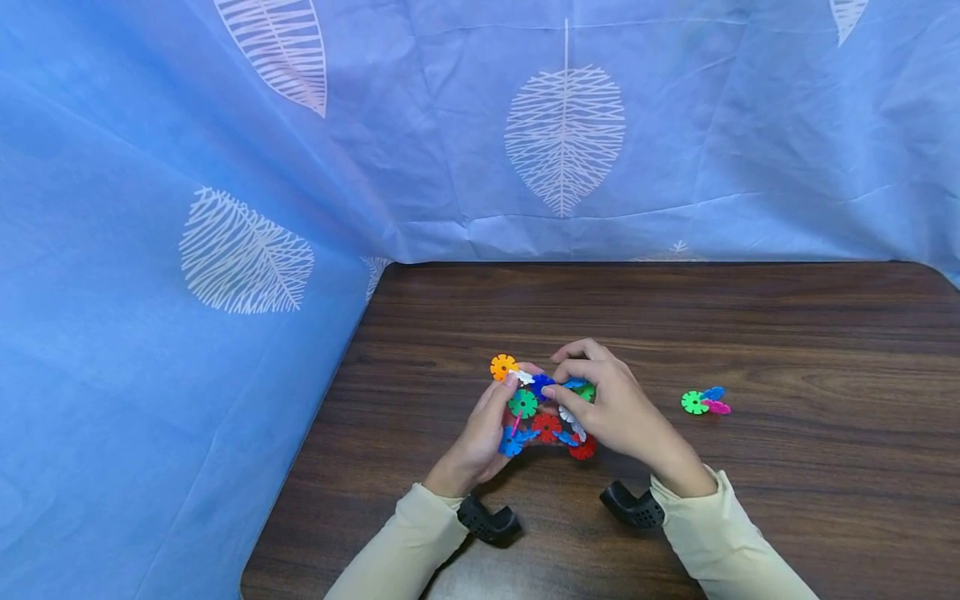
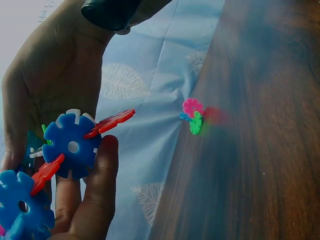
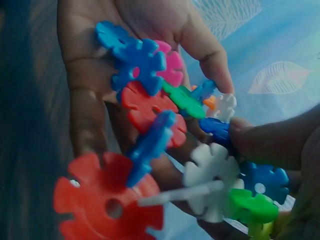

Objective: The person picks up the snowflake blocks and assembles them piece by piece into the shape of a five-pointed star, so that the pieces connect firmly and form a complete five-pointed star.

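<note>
Both hands are on a chain of snowflake building discs (image 1: 546,427), notched plastic pieces slotted together at angles in a loop above the table. My left hand (image 1: 476,433) holds it from the left, its thumb on a white disc (image 3: 227,107) and its fingers behind and under the chain. An orange disc (image 1: 503,367) sticks up at the upper left. With its thumb at a dark blue disc (image 3: 216,129), my right hand (image 1: 622,408) grips the upper right part, beside green and white discs. Red and blue discs (image 3: 137,67) form the near side, over the left palm.
To the right on the dark wooden table (image 1: 825,350) lies a small joined cluster of green, blue and pink discs (image 1: 694,403). A black wrist device (image 1: 489,522) sits on each wrist. Blue leaf-print cloth (image 1: 450,150) hangs behind and along the left edge.
</note>
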Action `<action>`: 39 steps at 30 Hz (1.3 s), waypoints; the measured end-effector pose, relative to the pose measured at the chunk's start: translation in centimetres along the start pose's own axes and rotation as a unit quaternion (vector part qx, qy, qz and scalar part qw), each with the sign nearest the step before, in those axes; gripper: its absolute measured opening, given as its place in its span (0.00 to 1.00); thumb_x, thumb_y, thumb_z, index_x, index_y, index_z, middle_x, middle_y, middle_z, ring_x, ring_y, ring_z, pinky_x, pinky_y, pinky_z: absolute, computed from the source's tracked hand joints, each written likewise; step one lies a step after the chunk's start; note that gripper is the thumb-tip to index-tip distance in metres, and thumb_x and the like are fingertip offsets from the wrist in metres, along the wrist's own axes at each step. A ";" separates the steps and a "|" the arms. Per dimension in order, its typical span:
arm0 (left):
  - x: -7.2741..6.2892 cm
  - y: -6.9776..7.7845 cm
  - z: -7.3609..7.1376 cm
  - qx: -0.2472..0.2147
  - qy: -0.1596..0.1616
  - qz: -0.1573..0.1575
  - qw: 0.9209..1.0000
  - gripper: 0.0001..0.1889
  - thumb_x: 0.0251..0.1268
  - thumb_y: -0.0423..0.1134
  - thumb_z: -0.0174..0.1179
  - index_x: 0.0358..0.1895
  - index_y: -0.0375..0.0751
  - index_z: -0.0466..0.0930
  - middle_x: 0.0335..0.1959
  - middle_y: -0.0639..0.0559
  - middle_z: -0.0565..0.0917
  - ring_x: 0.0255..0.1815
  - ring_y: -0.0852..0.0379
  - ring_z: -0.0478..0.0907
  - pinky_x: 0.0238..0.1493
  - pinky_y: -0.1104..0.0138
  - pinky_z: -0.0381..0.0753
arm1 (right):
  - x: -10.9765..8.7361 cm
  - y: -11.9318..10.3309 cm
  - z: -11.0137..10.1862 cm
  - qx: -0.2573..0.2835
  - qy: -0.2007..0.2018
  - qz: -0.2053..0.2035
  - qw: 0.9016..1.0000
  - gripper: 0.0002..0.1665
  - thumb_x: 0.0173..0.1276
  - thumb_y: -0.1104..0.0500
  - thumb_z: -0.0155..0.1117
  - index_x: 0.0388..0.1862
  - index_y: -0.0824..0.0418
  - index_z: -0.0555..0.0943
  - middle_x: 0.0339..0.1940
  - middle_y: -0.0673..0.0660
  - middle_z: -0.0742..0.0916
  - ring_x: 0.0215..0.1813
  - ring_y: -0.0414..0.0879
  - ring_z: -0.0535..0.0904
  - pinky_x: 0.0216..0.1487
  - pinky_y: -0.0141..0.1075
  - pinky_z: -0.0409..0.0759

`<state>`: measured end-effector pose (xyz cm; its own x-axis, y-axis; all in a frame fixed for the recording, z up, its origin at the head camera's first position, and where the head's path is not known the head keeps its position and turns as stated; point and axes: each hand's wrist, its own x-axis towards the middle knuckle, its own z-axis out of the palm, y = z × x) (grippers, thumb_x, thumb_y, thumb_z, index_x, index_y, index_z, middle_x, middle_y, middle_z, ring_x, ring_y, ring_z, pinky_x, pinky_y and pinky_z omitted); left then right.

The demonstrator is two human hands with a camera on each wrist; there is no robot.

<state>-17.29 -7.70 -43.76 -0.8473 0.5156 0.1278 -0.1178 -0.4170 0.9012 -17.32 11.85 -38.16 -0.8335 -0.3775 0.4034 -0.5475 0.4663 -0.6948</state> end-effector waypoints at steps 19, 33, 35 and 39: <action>0.0 0.0 0.7 -0.028 0.000 0.003 1.000 0.22 0.87 0.56 0.38 0.66 0.44 0.63 0.54 0.50 0.80 0.53 0.55 0.82 0.55 0.58 0.86 | 0.2 0.4 1.3 0.020 0.080 -0.015 0.997 0.17 0.66 0.69 0.74 0.22 0.56 0.79 0.46 0.57 0.84 0.52 0.53 0.75 0.49 0.51 0.73; -0.1 -0.3 0.5 -0.052 -0.021 0.000 0.998 0.26 0.87 0.57 0.36 0.71 0.41 0.60 0.53 0.53 0.81 0.51 0.58 0.83 0.55 0.59 0.86 | 0.2 0.6 1.1 -0.001 0.063 0.005 0.998 0.12 0.66 0.64 0.76 0.26 0.55 0.82 0.49 0.59 0.84 0.55 0.60 0.76 0.57 0.64 0.66; -0.2 -0.3 0.4 -0.054 -0.027 0.001 0.998 0.25 0.87 0.56 0.38 0.70 0.39 0.61 0.54 0.52 0.80 0.51 0.58 0.82 0.55 0.60 0.86 | 0.2 0.8 0.9 0.006 0.056 0.006 0.998 0.11 0.66 0.63 0.76 0.27 0.55 0.83 0.50 0.59 0.84 0.56 0.59 0.77 0.58 0.62 0.69; -0.2 -0.3 0.3 -0.031 -0.024 0.011 0.999 0.18 0.85 0.41 0.45 0.68 0.37 0.63 0.55 0.51 0.81 0.53 0.58 0.82 0.56 0.63 0.85 | 0.1 1.0 0.6 0.024 0.055 0.005 0.998 0.08 0.70 0.63 0.73 0.30 0.56 0.84 0.52 0.58 0.84 0.56 0.56 0.79 0.53 0.53 0.77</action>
<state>-16.91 -7.40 -43.94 -0.8239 0.5409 0.1690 -0.1328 -0.4741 0.8704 -17.92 11.85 -39.17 -0.8436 -0.2823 0.4567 -0.5369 0.4299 -0.7259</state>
